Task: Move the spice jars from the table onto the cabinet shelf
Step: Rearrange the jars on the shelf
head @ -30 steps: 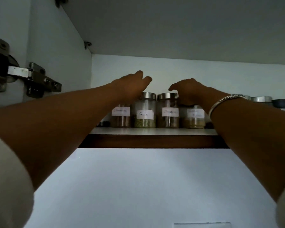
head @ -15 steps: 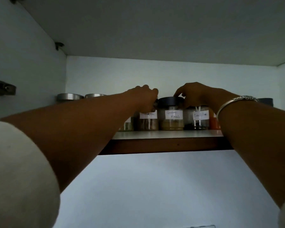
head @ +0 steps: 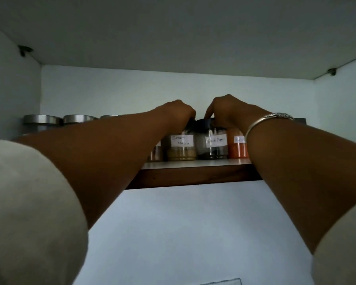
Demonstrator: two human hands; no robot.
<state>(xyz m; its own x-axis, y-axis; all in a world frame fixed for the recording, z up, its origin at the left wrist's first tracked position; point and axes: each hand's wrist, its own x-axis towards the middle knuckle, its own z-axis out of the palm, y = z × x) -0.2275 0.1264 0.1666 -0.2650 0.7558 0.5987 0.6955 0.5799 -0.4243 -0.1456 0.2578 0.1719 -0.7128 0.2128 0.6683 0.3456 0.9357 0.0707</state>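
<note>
While the cabinet shelf [head: 193,177] carries the row of jars, your left hand [head: 178,114] curls its fingers over the Garam Masala jar [head: 181,152] at its lid, and your right hand [head: 228,112] grips the Black Pepper jar [head: 216,151] by its dark lid.

- Shelf [head: 193,175]: front edge of dark wood, matt; top face pale and smooth.
- Garam Masala jar [head: 181,150], on the shelf: clear glossy glass, white paper label.
- Black Pepper jar [head: 215,149], on the shelf: clear glass, paper label, dark matt cap [head: 202,122].
- Lids [head: 42,119] at the shelf's left end: brushed metal, dull sheen.
- Bracelet [head: 267,120], before the shelf's right part: polished metal.
- Sleeve [head: 29,212], below the shelf: pale matt cloth.
</note>
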